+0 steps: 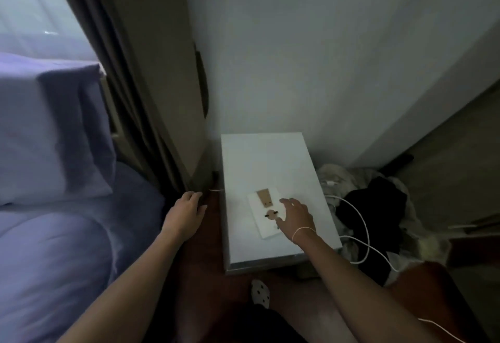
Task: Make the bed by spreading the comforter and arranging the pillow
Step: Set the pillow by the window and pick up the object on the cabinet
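A pale lavender pillow leans upright at the head of the bed on the left. Below it the lavender comforter lies in soft folds across the mattress. My left hand hovers with relaxed fingers over the gap between the bed and a white nightstand, holding nothing. My right hand reaches over the nightstand top, fingers spread, above a white card bearing small tan cut-out shapes. Neither hand touches the bedding.
A brown curtain hangs behind the bed beside a bright window. Dark and light clothes are heaped on the floor right of the nightstand, with a white cable looping over them. A spotted sock shows below.
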### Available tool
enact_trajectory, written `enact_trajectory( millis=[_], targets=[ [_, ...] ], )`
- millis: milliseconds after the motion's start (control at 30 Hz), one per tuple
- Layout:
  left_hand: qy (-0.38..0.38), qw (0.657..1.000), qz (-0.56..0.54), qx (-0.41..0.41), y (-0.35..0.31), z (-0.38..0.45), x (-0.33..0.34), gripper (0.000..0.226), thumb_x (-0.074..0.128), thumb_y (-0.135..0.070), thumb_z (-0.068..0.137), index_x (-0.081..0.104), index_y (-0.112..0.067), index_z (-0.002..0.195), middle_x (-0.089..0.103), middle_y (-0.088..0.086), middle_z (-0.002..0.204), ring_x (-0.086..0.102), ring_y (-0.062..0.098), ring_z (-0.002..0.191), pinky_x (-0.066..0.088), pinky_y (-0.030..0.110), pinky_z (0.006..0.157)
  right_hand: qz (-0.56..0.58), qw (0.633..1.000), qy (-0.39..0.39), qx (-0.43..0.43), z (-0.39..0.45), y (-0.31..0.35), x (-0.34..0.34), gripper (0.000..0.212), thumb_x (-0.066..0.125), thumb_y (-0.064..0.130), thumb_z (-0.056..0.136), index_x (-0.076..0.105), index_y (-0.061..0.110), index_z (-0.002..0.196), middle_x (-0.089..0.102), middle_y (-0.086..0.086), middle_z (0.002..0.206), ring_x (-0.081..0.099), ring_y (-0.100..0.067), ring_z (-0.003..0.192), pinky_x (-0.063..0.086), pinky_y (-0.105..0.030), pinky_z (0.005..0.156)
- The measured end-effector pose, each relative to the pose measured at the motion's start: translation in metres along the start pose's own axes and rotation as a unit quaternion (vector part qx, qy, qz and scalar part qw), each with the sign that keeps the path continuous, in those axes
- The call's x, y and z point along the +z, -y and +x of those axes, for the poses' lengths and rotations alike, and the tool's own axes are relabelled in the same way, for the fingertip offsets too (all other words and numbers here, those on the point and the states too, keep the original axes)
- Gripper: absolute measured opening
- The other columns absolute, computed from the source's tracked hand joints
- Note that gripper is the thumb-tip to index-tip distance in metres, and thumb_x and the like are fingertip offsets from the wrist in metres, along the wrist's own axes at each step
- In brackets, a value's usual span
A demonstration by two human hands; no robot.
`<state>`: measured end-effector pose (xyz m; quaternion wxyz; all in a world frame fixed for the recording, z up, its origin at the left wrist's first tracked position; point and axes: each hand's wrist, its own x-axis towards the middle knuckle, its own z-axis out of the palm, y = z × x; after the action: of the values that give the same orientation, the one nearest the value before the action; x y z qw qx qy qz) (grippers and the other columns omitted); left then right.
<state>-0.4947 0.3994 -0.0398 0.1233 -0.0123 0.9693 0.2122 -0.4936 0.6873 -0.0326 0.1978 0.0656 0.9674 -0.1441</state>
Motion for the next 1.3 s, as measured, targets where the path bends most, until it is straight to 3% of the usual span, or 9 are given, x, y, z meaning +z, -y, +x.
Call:
enact_trajectory(
  millis=[200, 433, 667, 867, 1000, 1100, 1167, 1300],
  targets=[
    [0.066, 0.989, -0.109, -0.069, -0.075, 0.035, 0.091, 0.058, 0.043, -0.039, 0.097, 0.027, -0.013, 0.146, 0.035, 0.011, 0.149, 0.041, 0.029, 0.131, 0.041, 0.042, 0.103, 0.11, 0.99, 0.084, 0.02, 0.061, -0.062, 0.013, 0.06, 0.058, 0.028, 0.089, 0.034, 0.02, 0.144, 0.036, -0.006, 0.148, 0.033, -0.028, 0.135, 0.033, -0.039, 0.109],
    [0.11, 0.969, -0.164, -0.15, -0.12, 0.032, 0.177, 0.065, 0.04, -0.039, 0.097, 0.011, -0.013, 0.15, 0.019, 0.007, 0.157, 0.024, 0.025, 0.142, 0.027, 0.04, 0.112, 0.177, 0.972, 0.139, 0.064, 0.096, -0.086, 0.057, 0.068, 0.059, 0.024, 0.087, 0.029, 0.018, 0.147, 0.034, -0.008, 0.152, 0.035, -0.03, 0.137, 0.031, -0.04, 0.113],
    [0.1, 0.957, -0.191, -0.195, -0.145, 0.038, 0.212, 0.067, 0.041, -0.035, 0.097, 0.005, -0.016, 0.15, 0.017, 0.007, 0.158, 0.021, 0.025, 0.143, 0.029, 0.042, 0.111, 0.213, 0.967, 0.113, 0.081, 0.095, -0.092, 0.083, 0.063, 0.053, 0.014, 0.089, 0.03, 0.016, 0.147, 0.032, -0.005, 0.153, 0.031, -0.025, 0.14, 0.023, -0.033, 0.115],
    [0.044, 0.928, -0.269, -0.253, -0.166, 0.046, 0.216, 0.068, 0.039, -0.025, 0.097, -0.001, -0.014, 0.15, 0.018, 0.01, 0.157, 0.023, 0.028, 0.142, 0.029, 0.045, 0.114, 0.28, 0.946, 0.124, 0.102, 0.096, -0.082, 0.077, 0.065, 0.05, 0.008, 0.085, 0.033, 0.02, 0.146, 0.042, -0.006, 0.147, 0.041, -0.026, 0.134, 0.034, -0.036, 0.111],
    [0.007, 0.895, -0.304, -0.326, -0.162, 0.059, 0.207, 0.062, 0.038, -0.03, 0.099, 0.008, -0.011, 0.15, 0.028, 0.015, 0.149, 0.035, 0.032, 0.133, 0.033, 0.045, 0.11, 0.295, 0.935, 0.15, 0.13, 0.103, -0.085, 0.066, 0.055, 0.049, 0.009, 0.087, 0.04, 0.012, 0.141, 0.053, -0.012, 0.135, 0.05, -0.03, 0.124, 0.04, -0.032, 0.099],
    [0.011, 0.881, -0.318, -0.349, -0.152, 0.072, 0.195, 0.049, 0.035, -0.034, 0.1, 0.035, -0.007, 0.14, 0.034, 0.019, 0.135, 0.052, 0.031, 0.106, 0.041, 0.038, 0.098, 0.292, 0.933, 0.159, 0.14, 0.109, -0.088, 0.058, 0.039, 0.048, 0.006, 0.087, 0.053, 0.001, 0.125, 0.061, -0.019, 0.121, 0.056, -0.035, 0.11, 0.044, -0.035, 0.092],
    [0.02, 0.88, -0.316, -0.353, -0.144, 0.08, 0.188, 0.041, 0.037, -0.031, 0.1, 0.043, -0.008, 0.134, 0.041, 0.019, 0.13, 0.051, 0.027, 0.092, 0.046, 0.038, 0.091, 0.294, 0.928, 0.176, 0.146, 0.113, -0.09, 0.056, 0.041, 0.049, 0.009, 0.087, 0.054, 0.006, 0.127, 0.062, -0.016, 0.121, 0.057, -0.033, 0.11, 0.044, -0.035, 0.092],
    [0.031, 0.872, -0.34, -0.351, -0.132, 0.089, 0.177, 0.029, 0.039, -0.02, 0.099, 0.048, -0.013, 0.126, 0.053, 0.01, 0.111, 0.05, 0.024, 0.092, 0.045, 0.033, 0.074, 0.263, 0.936, 0.204, 0.116, 0.125, -0.091, 0.052, 0.05, 0.055, 0.019, 0.086, 0.049, 0.017, 0.136, 0.06, -0.009, 0.128, 0.057, -0.028, 0.115, 0.043, -0.031, 0.095]
  ],
)
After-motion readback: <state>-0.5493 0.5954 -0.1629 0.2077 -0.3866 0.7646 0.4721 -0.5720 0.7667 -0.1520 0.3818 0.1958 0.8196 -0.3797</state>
